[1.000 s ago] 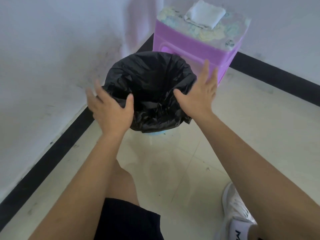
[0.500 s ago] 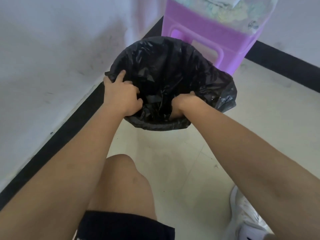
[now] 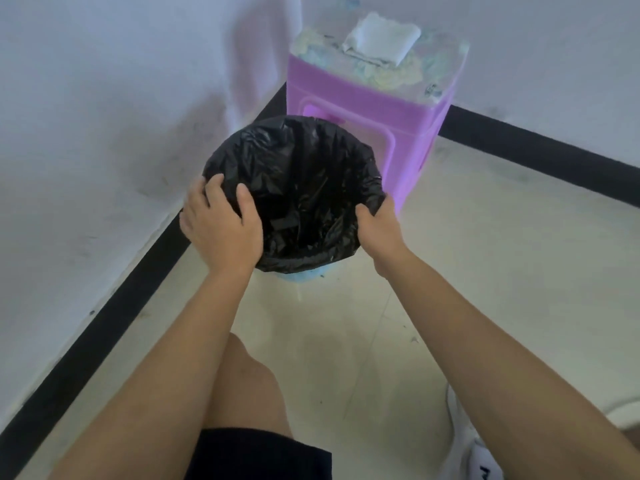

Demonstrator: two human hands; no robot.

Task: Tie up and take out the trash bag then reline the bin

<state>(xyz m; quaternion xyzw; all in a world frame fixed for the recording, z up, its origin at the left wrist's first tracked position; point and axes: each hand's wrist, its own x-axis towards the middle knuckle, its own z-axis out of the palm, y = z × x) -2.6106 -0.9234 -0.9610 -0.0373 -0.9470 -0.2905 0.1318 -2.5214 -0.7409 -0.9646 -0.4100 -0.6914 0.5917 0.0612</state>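
Note:
A black trash bag (image 3: 301,188) lines a small light-blue bin (image 3: 304,275), of which only a strip of the base shows below the folded-over plastic. The bag's mouth is spread open and round. My left hand (image 3: 221,226) rests on the near-left rim, its thumb inside the bag and its fingers over the outside. At the near-right rim, my right hand (image 3: 379,230) pinches the bag's edge. What lies inside the bag is too dark to tell.
A purple plastic stool (image 3: 363,133) stands right behind the bin in the room's corner, with a folded white cloth (image 3: 381,39) on top. White walls with black skirting run left and behind. My bare knee (image 3: 242,382) and a white shoe (image 3: 474,455) are on the tiled floor.
A second ago both hands hovered open above the rim. They then gripped the bag's near edge, and have since slid apart to the left and right sides of the rim.

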